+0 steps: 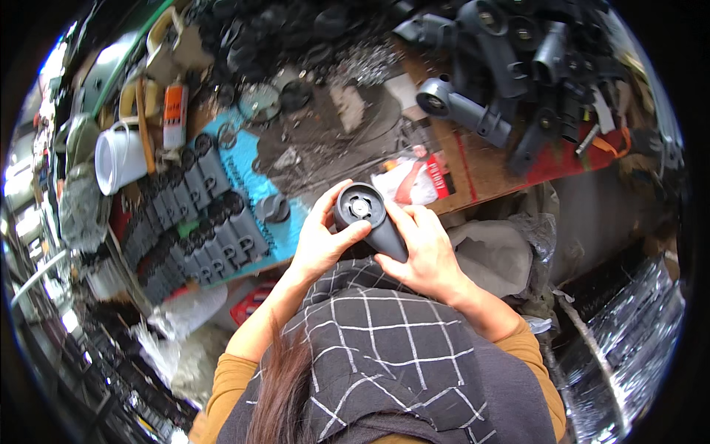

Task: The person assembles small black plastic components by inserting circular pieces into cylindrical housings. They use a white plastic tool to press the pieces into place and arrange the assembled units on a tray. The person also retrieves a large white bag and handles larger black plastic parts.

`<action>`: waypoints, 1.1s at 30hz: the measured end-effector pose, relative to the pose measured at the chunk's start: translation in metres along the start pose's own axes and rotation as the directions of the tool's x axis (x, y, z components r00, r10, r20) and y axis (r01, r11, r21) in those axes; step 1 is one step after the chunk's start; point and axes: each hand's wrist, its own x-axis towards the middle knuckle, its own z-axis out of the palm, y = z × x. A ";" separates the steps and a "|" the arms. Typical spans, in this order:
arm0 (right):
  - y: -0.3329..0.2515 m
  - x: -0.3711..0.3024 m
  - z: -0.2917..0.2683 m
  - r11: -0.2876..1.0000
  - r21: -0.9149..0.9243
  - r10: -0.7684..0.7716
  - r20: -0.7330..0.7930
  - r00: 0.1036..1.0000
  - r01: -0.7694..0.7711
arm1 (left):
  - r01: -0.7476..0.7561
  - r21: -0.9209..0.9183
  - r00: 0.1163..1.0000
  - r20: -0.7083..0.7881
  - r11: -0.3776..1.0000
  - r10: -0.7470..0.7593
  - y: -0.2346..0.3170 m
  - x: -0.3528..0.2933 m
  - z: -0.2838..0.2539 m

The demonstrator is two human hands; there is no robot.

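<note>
Above my lap I hold a dark grey plastic housing with a round, cup-shaped head and a tapering body. A small metal disc shows at the centre of the head, inside a slotted ring. My left hand is closed about the left side of the head, its thumb on the near rim. Wrapped round the body from the right is my right hand. A black round cap lies on the blue sheet, left of my left hand.
Rows of grey tubular parts stand on the blue sheet at left. Behind them are a white bucket and an orange spray can. Similar dark housings pile up far right. A red-and-white plastic bag lies near the table edge.
</note>
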 end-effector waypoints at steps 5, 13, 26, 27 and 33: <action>-0.028 0.011 0.013 0.996 -0.077 -0.025 0.161 0.987 0.038 | 0.095 -0.189 0.993 -0.045 0.977 -0.105 -0.012 -0.024 -0.029; -0.025 0.057 0.035 0.978 -0.166 -0.136 -0.033 0.990 0.129 | 0.063 -0.141 0.995 -0.073 0.988 -0.074 -0.021 0.013 -0.084; -0.002 0.286 0.110 0.847 -0.513 -0.225 -0.106 0.969 0.141 | -0.356 0.543 0.922 0.070 0.761 0.381 -0.042 0.101 -0.112; -0.004 0.287 0.107 0.883 -0.459 -0.169 -0.122 0.978 0.095 | -0.386 0.511 0.912 0.086 0.768 0.401 -0.037 0.098 -0.117; -0.037 0.199 0.090 0.460 0.840 0.148 0.246 0.958 -0.287 | -0.246 -0.094 0.954 -0.201 0.965 0.224 0.002 0.084 -0.139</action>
